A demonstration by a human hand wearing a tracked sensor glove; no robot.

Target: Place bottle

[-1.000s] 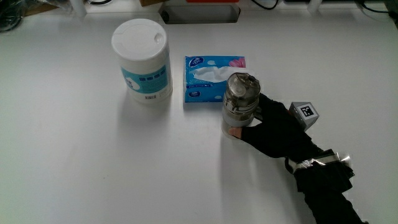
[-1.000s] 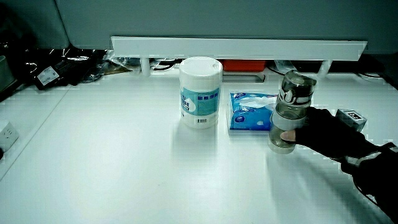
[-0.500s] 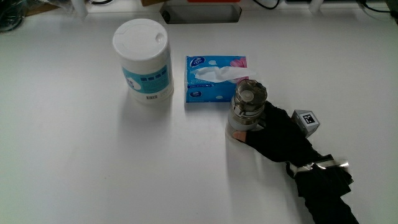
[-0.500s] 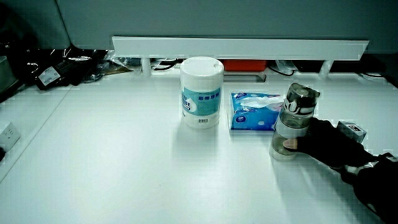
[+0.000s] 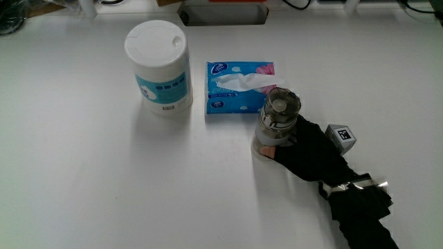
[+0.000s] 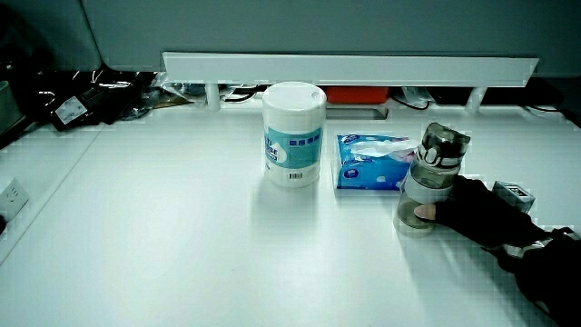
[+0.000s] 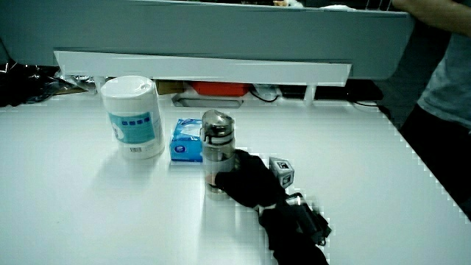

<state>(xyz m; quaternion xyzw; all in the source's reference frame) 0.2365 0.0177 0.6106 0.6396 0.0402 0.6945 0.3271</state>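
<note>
Now the bottle is set upright on the counter, just beside the tissue pack, where a second ago it was tilted; the hand's grip is kept closed around it, so only release seems left.

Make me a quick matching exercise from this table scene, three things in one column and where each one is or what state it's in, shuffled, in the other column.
Things:
1. bottle
2. tissue pack
3. wipes canister

Places or states:
A. lies flat between the other two things
B. stands alone, white lid closed
C. upright on the table, gripped by the hand

Pairs: 1-C, 2-A, 3-B
</note>
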